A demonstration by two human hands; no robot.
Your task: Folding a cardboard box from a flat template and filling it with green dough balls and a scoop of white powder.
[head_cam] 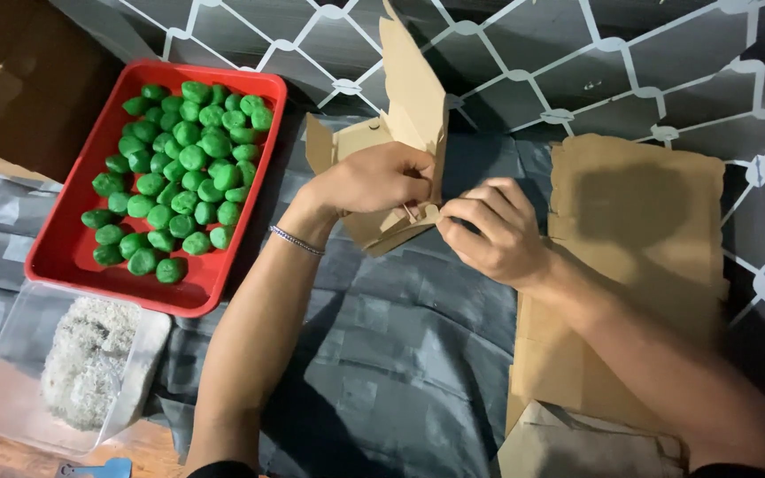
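Head view: left hand (374,177) and right hand (493,232) both pinch a half-folded brown cardboard box (405,150) above the grey patterned cloth (400,354); flaps should be creased squarely; red tray (68,257) of green balls (179,168) sits left; flat cardboard stack (639,230) right.

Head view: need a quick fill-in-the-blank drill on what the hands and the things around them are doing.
1. Both hands, left hand and right hand, fold a small box made of ____.
2. The red tray holds many ____ balls.
3. The clear tub of grey-white shreds sits ____ the tray in the picture.
4. The flat cardboard stack lies beside the ____ hand.

Missing words: cardboard; green; below; right
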